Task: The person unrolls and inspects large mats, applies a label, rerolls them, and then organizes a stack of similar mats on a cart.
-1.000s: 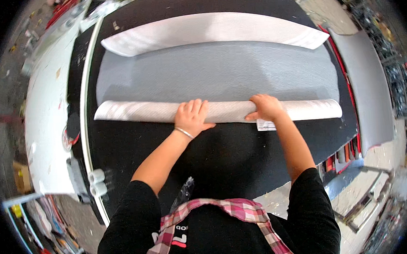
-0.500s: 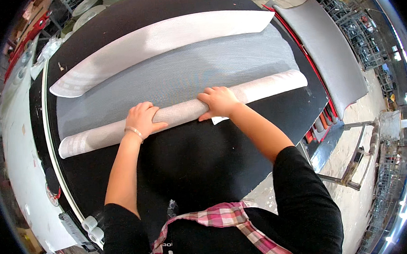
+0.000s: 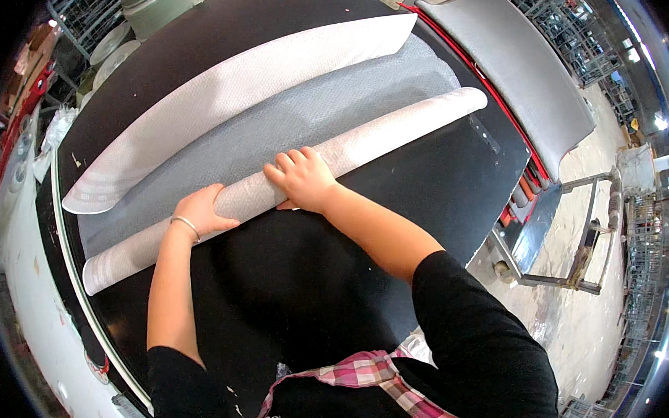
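A grey textured sheet [image 3: 257, 125] with a pale underside lies across a black tabletop [image 3: 315, 275]. Its near side is turned up into a long tube-like roll [image 3: 410, 128], slanting from lower left to upper right. On the left part of this roll rests my left hand [image 3: 203, 211], fingers over the top and thumb along the near side. Farther right, my right hand [image 3: 304, 182] is curled over the same roll; its fingertips lie on the top and its thumb is partly hidden beneath. The sheet's far side is folded inward as a wide pale flap [image 3: 264, 64], untouched.
Beyond the table's right edge lies another grey sheet [image 3: 505, 60] with red edging. A metal frame [image 3: 561, 279] stands on the floor at right. A white surface [image 3: 29, 281] runs along the left, and pale green rolls [image 3: 155, 11] stand at the far left.
The grey strip between roll and flap has become narrower as both hands moved the roll away from me. The white tag near my right hand is now mostly covered. The view has turned slightly.
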The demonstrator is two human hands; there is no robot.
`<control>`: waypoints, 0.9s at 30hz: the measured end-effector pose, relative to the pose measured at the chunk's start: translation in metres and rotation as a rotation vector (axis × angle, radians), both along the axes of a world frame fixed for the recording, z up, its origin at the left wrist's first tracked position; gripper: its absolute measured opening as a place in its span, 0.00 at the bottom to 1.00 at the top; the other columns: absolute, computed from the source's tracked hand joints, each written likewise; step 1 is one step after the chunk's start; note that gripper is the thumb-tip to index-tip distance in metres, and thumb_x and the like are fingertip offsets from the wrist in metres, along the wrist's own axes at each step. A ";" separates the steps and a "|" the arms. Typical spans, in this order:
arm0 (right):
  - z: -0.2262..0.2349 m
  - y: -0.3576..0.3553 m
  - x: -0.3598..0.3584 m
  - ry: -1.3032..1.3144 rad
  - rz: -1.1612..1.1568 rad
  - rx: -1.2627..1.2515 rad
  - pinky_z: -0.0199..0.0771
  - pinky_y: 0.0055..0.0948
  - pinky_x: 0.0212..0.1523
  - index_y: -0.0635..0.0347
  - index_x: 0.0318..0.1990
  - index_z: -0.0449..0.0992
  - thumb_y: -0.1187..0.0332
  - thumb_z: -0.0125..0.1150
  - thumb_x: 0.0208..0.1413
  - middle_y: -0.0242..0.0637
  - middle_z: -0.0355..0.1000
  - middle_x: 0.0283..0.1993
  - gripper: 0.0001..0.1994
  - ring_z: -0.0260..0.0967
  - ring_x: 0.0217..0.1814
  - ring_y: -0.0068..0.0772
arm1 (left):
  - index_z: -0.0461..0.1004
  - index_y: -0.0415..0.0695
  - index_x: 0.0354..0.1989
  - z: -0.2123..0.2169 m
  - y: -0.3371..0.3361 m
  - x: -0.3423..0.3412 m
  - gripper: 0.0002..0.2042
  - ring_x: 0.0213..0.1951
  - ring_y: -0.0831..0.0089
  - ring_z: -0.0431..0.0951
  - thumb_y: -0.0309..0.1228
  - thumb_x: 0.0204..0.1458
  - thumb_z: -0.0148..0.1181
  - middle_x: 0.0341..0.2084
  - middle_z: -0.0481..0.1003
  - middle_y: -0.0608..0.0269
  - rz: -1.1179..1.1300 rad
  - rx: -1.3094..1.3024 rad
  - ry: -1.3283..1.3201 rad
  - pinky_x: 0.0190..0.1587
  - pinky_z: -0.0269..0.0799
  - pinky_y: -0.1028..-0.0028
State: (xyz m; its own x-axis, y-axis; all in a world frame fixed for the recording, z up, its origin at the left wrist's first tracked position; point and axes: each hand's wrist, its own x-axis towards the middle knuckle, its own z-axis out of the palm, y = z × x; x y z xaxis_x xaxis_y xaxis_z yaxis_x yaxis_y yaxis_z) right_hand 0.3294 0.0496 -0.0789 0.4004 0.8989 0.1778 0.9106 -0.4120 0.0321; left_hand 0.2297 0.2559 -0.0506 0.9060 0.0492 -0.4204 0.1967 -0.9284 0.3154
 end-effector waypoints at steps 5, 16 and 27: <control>0.019 0.030 0.053 0.465 0.012 -0.354 0.66 0.36 0.40 0.53 0.41 0.66 0.43 0.62 0.25 0.36 0.68 0.37 0.34 0.65 0.43 0.39 | 0.59 0.44 0.48 -0.025 -0.014 -0.012 0.37 0.41 0.60 0.67 0.41 0.24 0.66 0.42 0.64 0.57 -0.120 0.447 -0.491 0.44 0.63 0.67; 0.017 0.044 0.039 0.237 0.028 -0.197 0.66 0.35 0.38 0.54 0.40 0.64 0.56 0.65 0.29 0.40 0.67 0.33 0.27 0.66 0.39 0.41 | 0.66 0.45 0.39 0.013 0.015 0.034 0.27 0.38 0.59 0.70 0.41 0.26 0.61 0.34 0.70 0.53 -0.063 0.114 -0.087 0.41 0.65 0.66; 0.013 -0.065 -0.103 0.293 0.004 -0.205 0.67 0.36 0.33 0.54 0.35 0.63 0.59 0.63 0.30 0.40 0.68 0.29 0.22 0.67 0.31 0.41 | 0.65 0.45 0.39 0.001 -0.079 -0.101 0.26 0.35 0.58 0.71 0.42 0.28 0.60 0.31 0.71 0.52 -0.168 0.040 0.020 0.37 0.68 0.64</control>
State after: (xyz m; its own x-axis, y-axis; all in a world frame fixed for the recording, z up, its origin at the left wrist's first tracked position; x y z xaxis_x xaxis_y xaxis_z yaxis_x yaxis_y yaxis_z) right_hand 0.2262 -0.0157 -0.0662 0.4043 0.9056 -0.1282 0.8948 -0.4207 -0.1493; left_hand 0.1292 0.1773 -0.0499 0.8941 -0.0855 -0.4396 0.0433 -0.9605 0.2748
